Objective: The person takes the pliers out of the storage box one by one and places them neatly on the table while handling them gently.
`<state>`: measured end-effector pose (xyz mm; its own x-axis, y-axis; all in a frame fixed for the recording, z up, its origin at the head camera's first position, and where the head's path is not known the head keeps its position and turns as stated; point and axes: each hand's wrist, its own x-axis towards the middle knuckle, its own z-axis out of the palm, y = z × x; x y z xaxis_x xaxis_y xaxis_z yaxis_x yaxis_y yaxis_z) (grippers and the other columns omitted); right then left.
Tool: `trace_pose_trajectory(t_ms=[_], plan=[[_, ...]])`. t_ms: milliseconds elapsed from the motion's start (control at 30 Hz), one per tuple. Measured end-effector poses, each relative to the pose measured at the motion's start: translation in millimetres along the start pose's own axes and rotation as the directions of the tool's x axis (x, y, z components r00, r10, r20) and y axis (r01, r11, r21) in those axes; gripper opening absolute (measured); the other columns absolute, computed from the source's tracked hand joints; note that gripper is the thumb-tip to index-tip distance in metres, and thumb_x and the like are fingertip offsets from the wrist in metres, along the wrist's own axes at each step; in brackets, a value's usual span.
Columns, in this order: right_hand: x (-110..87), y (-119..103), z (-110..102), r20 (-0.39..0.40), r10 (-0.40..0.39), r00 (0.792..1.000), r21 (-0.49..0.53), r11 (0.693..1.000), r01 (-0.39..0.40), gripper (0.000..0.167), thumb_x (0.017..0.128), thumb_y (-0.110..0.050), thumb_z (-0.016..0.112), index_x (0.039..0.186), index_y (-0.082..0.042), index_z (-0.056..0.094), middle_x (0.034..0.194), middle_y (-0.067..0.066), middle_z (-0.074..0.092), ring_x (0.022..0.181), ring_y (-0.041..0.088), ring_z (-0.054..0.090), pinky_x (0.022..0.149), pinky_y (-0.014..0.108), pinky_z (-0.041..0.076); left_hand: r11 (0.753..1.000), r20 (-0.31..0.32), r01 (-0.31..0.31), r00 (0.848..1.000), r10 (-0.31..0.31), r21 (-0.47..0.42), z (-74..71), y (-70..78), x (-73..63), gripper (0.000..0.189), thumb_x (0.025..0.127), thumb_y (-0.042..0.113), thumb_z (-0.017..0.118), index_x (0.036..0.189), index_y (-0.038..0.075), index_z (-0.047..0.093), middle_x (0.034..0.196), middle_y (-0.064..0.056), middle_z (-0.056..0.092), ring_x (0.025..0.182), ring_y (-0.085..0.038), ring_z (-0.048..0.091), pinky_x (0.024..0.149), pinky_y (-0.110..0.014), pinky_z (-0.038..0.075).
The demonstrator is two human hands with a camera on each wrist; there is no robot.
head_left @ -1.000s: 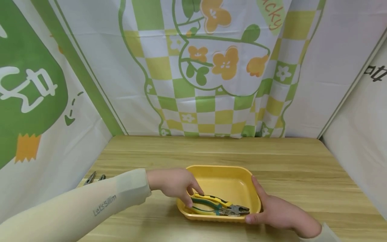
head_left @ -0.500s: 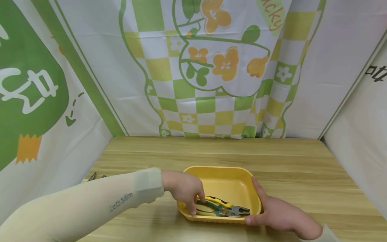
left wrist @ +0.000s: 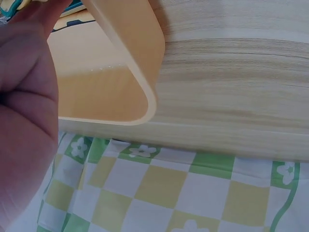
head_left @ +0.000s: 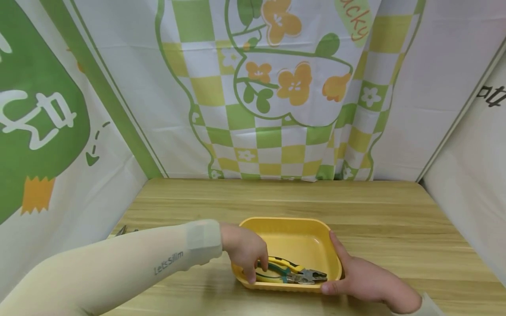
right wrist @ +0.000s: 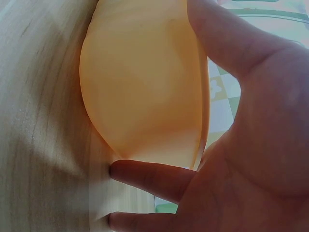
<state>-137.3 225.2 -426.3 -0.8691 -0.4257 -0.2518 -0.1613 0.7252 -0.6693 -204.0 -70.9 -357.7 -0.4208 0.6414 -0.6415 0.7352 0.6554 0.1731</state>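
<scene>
A yellow plastic basin (head_left: 294,232) sits on the wooden table, with two pairs of pliers lying along its near side. One pair of pliers (head_left: 288,263) has yellow-and-black handles; the other pliers (head_left: 272,279) have green-and-yellow ones. My left hand (head_left: 247,252) reaches down over the basin's left end, thumb and fingers around the green-and-yellow handles, whose left ends it hides. At the opposite end, my right hand (head_left: 361,277) grips the basin wall, thumb at the near corner and a finger along the right side. The right wrist view shows the basin's outer wall (right wrist: 140,87) between thumb and fingers.
On the table's left side, grey metal tool tips (head_left: 121,230) stick out behind my left sleeve (head_left: 158,259), which hides the rest. A patterned curtain (head_left: 261,145) hangs at the table's (head_left: 189,197) back edge, and printed cloth walls stand on both sides.
My left hand has moved right and slightly down along the plier handles, and the sleeve now covers more of the tool tips at the left. Pliers, basin and right hand stay almost still.
</scene>
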Motion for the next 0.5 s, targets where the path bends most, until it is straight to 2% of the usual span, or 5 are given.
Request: trace_pose_trajectory(t_ms=[200,400,500], plan=[[-0.1,-0.5,-0.6,0.003,0.004,1.0,0.004,1.0,-0.004,0.128,0.082,-0.049,0.079,0.155,0.002,-0.013,0.116,0.028,0.064,0.102,0.03,0.061,0.092,0.059,0.044,1.0,0.073,0.017,0.997,-0.017,0.006,-0.5,2.6,1.5,0.039,0.092,0.032,0.074,0.129,0.025,0.068,0.113,0.014,0.068,0.102,-0.001,0.06,0.093,-0.025,0.046],[0.1,-0.5,-0.9,0.014,0.004,1.0,0.017,1.0,-0.004,0.127,0.083,-0.048,0.079,0.155,0.002,-0.014,0.112,0.024,0.066,0.098,0.027,0.061,0.09,0.057,0.045,0.997,0.095,0.044,0.994,-0.05,0.07,0.2,3.3,2.9,0.039,0.093,0.04,0.071,0.13,0.03,0.067,0.124,0.019,0.062,0.12,-0.005,0.053,0.1,-0.029,0.042],[-0.3,-0.9,-1.1,0.015,0.005,1.0,0.018,1.0,-0.005,0.127,0.083,-0.048,0.078,0.155,0.001,-0.014,0.113,0.024,0.066,0.099,0.027,0.061,0.09,0.057,0.045,0.996,0.094,0.035,0.995,-0.043,0.08,-0.9,3.1,2.9,0.04,0.092,0.041,0.072,0.13,0.029,0.067,0.126,0.018,0.061,0.122,-0.007,0.052,0.101,-0.03,0.042]])
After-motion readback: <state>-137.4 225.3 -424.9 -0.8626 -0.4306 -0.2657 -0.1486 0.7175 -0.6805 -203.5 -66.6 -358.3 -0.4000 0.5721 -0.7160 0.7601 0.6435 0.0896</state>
